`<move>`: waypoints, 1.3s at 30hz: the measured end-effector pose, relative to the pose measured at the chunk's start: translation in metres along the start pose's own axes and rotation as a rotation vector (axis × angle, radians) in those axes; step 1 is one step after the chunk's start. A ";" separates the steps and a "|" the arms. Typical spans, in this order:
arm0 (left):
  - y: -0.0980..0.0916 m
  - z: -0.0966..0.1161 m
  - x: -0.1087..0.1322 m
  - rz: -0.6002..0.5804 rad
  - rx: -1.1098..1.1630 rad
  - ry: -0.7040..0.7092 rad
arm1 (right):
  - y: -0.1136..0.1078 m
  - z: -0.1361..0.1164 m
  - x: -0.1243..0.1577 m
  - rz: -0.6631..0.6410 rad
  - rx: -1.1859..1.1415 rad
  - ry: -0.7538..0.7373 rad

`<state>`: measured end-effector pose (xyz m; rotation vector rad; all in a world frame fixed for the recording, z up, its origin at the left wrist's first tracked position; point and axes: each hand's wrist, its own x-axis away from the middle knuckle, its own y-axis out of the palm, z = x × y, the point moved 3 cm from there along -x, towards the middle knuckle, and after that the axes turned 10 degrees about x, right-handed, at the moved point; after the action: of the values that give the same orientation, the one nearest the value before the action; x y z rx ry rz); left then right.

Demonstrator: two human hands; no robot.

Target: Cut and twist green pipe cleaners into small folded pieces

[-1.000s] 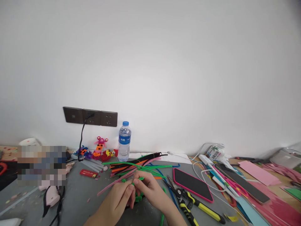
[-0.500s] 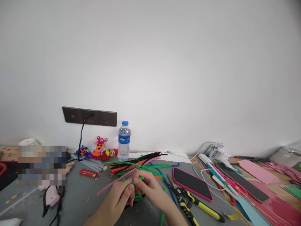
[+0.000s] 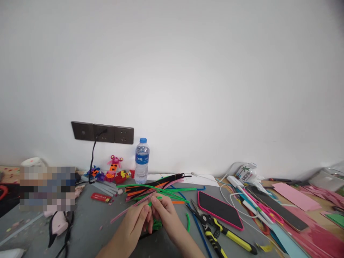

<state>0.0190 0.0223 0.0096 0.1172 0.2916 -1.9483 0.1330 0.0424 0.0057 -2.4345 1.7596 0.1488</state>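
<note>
the left hand [image 3: 135,223] is pinching a bent green pipe cleaner [image 3: 157,225] low over the table [image 3: 88,222], and the right hand [image 3: 167,216], at its three o'clock, is gripping the same piece from the other side. the loose pipe cleaner pile [image 3: 161,189] is lying just beyond at twelve o'clock, so a stray stem could be snagging the bend, and the yellow-handled pliers [image 3: 215,231] are sitting at four o'clock.

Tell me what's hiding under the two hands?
A green pipe cleaner peeks out between the left hand and right hand, pinched by both. A pink stem runs under the left hand on the grey table. How the green piece bends inside their grip is covered.
</note>
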 end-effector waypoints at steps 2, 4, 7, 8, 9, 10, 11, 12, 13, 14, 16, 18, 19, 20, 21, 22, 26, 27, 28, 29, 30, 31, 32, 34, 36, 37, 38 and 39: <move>0.000 -0.001 0.000 0.003 -0.027 0.017 | 0.000 0.001 0.000 -0.002 0.002 0.004; -0.001 -0.001 0.000 0.005 -0.036 0.026 | -0.001 -0.001 0.000 0.022 0.022 0.001; -0.001 0.000 -0.001 -0.005 -0.025 0.031 | -0.004 -0.003 0.002 0.083 0.083 -0.012; -0.001 0.001 -0.001 -0.008 -0.024 0.037 | -0.004 -0.003 0.002 0.089 0.098 -0.018; -0.002 0.002 -0.002 -0.009 -0.025 0.044 | -0.004 -0.004 0.002 0.087 0.111 -0.027; -0.002 0.003 -0.002 -0.007 -0.027 0.053 | -0.004 -0.004 0.002 0.083 0.122 -0.037; -0.003 0.004 -0.003 0.000 -0.032 0.061 | -0.004 -0.004 0.002 0.079 0.130 -0.048; -0.005 0.005 -0.004 0.013 -0.039 0.069 | -0.004 -0.004 0.002 0.075 0.132 -0.059; -0.006 0.005 -0.004 0.030 -0.046 0.076 | -0.003 -0.005 0.001 0.068 0.130 -0.068; -0.008 0.005 -0.005 0.049 -0.051 0.078 | -0.003 -0.005 0.001 0.061 0.127 -0.076; -0.012 0.004 -0.008 0.094 -0.046 0.069 | -0.002 -0.007 0.001 0.047 0.132 -0.092; -0.015 0.002 -0.009 0.134 -0.013 0.039 | 0.000 -0.010 0.002 0.029 0.163 -0.119; -0.015 0.001 -0.010 0.152 0.007 0.023 | 0.001 -0.010 0.002 0.023 0.184 -0.136; -0.016 0.001 -0.010 0.169 0.024 0.012 | 0.001 -0.011 0.003 0.026 0.204 -0.151; -0.016 0.001 -0.010 0.186 0.033 0.009 | 0.002 -0.010 0.003 0.038 0.223 -0.162; -0.016 0.001 -0.009 0.207 0.036 0.010 | 0.002 -0.010 0.004 0.054 0.241 -0.170; -0.015 0.005 -0.006 0.262 0.033 0.024 | 0.003 -0.009 0.008 0.097 0.322 -0.203; -0.014 0.006 -0.006 0.263 0.033 0.022 | 0.003 -0.010 0.009 0.092 0.346 -0.217; -0.014 0.006 -0.006 0.258 0.033 0.018 | 0.003 -0.012 0.010 0.090 0.369 -0.231; -0.013 0.007 -0.006 0.253 0.031 0.014 | 0.003 -0.014 0.011 0.090 0.388 -0.245; -0.013 0.008 -0.007 0.251 0.028 0.014 | 0.002 -0.016 0.011 0.089 0.401 -0.256; -0.013 0.008 -0.007 0.251 0.024 0.019 | 0.002 -0.018 0.012 0.090 0.409 -0.264; -0.013 0.008 -0.007 0.258 0.019 0.028 | 0.002 -0.019 0.012 0.091 0.417 -0.270; -0.015 0.007 -0.006 0.303 0.008 0.047 | 0.002 -0.020 0.013 0.110 0.424 -0.271; -0.019 0.003 -0.004 0.366 0.008 0.063 | 0.000 -0.019 0.012 0.164 0.392 -0.263; -0.021 0.001 -0.004 0.389 0.014 0.062 | -0.002 -0.018 0.012 0.204 0.367 -0.260; -0.023 -0.002 -0.004 0.403 0.024 0.057 | -0.004 -0.017 0.011 0.248 0.345 -0.259; -0.024 -0.004 -0.004 0.399 0.035 0.048 | -0.006 -0.016 0.010 0.284 0.330 -0.263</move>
<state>-0.0021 0.0361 0.0099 0.2273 0.2442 -1.5561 0.1421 0.0318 0.0202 -1.8428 1.8305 0.1801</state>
